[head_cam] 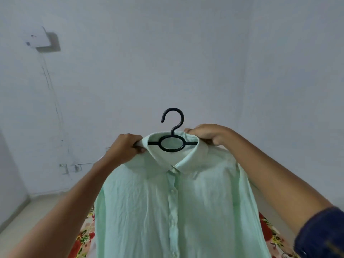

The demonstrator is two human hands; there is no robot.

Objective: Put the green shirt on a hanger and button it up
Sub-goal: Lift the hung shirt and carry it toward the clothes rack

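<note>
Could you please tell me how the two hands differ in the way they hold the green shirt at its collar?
The left hand sits lower, its grip a closed fist on the collar's left end; the right hand sits higher, gripping the collar's right end from above. A dark sleeve shows only on the right arm. Both are closed on the green shirt, flanking the black hanger.

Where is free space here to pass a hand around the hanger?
Free: above and beside the hanger hook, before the bare wall. Crowded: the collar of the green shirt, gripped by the left hand and right hand.
</note>
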